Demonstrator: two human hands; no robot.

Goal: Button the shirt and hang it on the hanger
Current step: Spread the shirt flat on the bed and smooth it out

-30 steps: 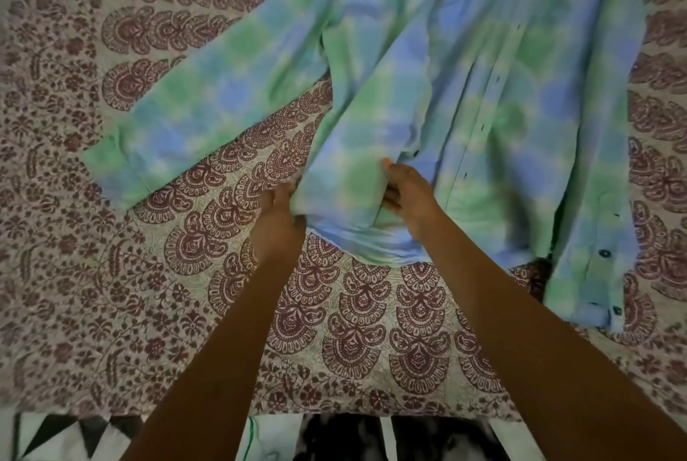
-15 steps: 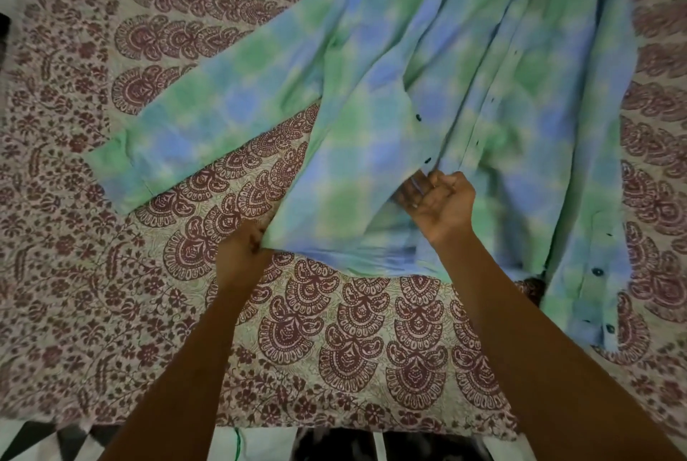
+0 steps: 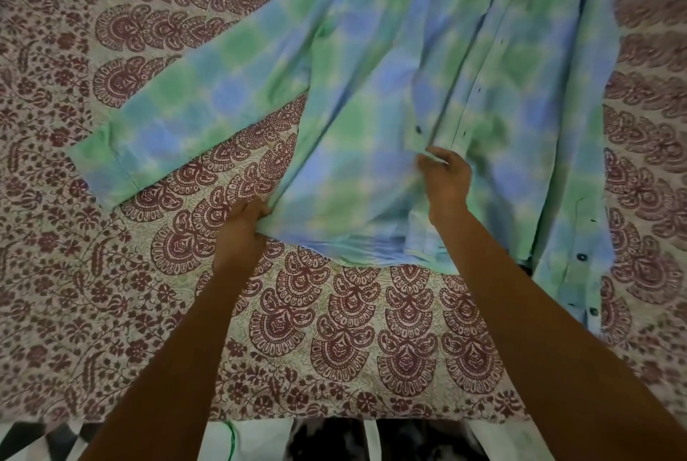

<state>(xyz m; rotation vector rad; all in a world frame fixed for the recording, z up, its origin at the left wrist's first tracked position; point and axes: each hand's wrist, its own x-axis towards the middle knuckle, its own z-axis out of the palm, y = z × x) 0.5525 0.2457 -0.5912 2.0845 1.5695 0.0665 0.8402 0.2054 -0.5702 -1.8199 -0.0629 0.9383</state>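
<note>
A blue and green checked shirt (image 3: 371,118) lies spread on the bed, front up and unbuttoned, with small dark buttons along the plackets. One sleeve (image 3: 178,118) stretches out to the left. The other sleeve's cuff (image 3: 580,282) lies at the lower right. My left hand (image 3: 241,230) grips the bottom left corner of the hem. My right hand (image 3: 444,178) pinches the edge of the left front panel just below a dark button (image 3: 418,129). No hanger is in view.
The shirt rests on a bedspread (image 3: 334,341) printed with maroon fan and flower motifs. The bed's near edge runs along the bottom, with a black and white patterned floor or fabric (image 3: 334,442) below it.
The left front panel has been pulled flat and to the left. My left hand slid left along the hem to its corner. My right hand moved up and right to the placket edge.
</note>
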